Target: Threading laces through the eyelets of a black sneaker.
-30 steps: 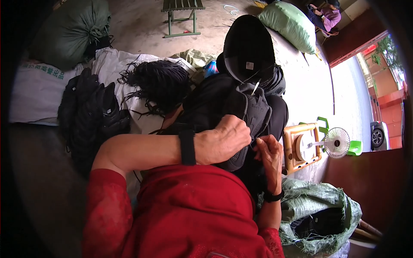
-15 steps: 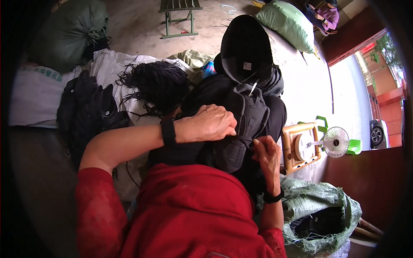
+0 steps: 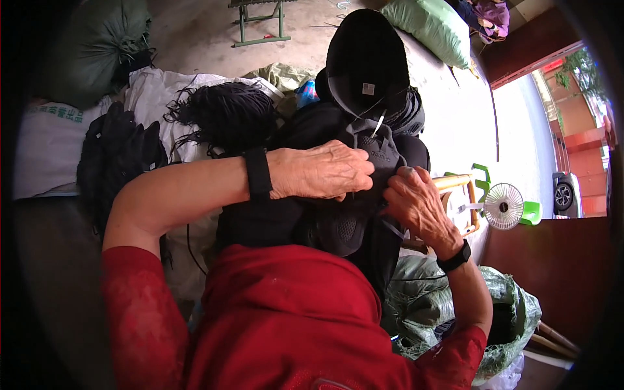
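Note:
A dark grey and black shoe upper (image 3: 342, 233) lies on my lap, its mesh toe towards me. My left hand (image 3: 328, 170) reaches across its left side, fingers curled in a closed grip; what they pinch is hidden. At the upper's right edge, my right hand (image 3: 419, 201) is closed, fingertips on a black shoelace (image 3: 392, 227) whose strand hangs below them. A thin white stick-like piece (image 3: 379, 122) pokes up by the upper's far opening. Just beyond stands a large black rounded piece (image 3: 364, 62) with a small white label inside.
Loose black laces (image 3: 224, 117) lie heaped on white sacking at left, beside dark shoe uppers (image 3: 117, 146). An open green woven sack (image 3: 513, 312) sits at right, below a small fan (image 3: 503, 207) and bamboo stool (image 3: 471, 195). Another person (image 3: 489, 18) sits at the far right.
My right hand has moved up along the shoe upper's right edge. My left hand has shifted up and slightly right. The whole view has tilted a little.

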Motion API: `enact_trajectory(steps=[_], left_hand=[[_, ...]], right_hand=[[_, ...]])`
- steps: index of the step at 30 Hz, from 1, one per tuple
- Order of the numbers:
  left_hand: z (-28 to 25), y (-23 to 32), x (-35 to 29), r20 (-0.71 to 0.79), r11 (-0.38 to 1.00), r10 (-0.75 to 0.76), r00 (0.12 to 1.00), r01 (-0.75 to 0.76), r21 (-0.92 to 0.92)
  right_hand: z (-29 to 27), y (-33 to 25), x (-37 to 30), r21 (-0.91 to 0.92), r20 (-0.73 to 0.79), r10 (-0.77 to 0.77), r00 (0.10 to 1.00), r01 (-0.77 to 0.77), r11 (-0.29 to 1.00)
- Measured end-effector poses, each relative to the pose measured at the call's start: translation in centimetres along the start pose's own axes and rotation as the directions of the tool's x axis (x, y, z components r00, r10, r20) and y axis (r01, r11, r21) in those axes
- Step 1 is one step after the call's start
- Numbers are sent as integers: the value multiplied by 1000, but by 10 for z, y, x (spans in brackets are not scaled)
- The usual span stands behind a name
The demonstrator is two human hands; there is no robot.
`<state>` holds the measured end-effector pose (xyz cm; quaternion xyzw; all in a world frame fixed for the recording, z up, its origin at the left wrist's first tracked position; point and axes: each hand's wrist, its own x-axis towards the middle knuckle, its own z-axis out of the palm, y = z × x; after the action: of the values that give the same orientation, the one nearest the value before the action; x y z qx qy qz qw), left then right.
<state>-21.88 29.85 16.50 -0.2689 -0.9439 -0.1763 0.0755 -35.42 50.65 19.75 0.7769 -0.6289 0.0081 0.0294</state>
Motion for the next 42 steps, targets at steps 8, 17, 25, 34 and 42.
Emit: enact_trajectory(steps=[8, 17, 25, 34, 42], left_hand=[[7, -1, -12, -96, 999, -24, 995, 20, -37], [14, 10, -6, -63, 994, -111, 992, 110, -8], [18, 11, -6, -234, 994, -106, 966, 100, -38], [21, 32, -10, -432, 982, -175, 885, 125, -143], [35, 35, -4, -530, 984, -176, 829, 138, -110]], right_hand=[[16, 1, 3, 220, -4, 159, 987, -154, 963], [-3, -3, 16, 841, 261, 587, 766, -479, 252], [6, 10, 13, 683, 56, 509, 859, -405, 608], [20, 5, 2, 390, 208, 254, 945, -318, 864], [18, -15, 10, 144, 138, 305, 942, -324, 935]])
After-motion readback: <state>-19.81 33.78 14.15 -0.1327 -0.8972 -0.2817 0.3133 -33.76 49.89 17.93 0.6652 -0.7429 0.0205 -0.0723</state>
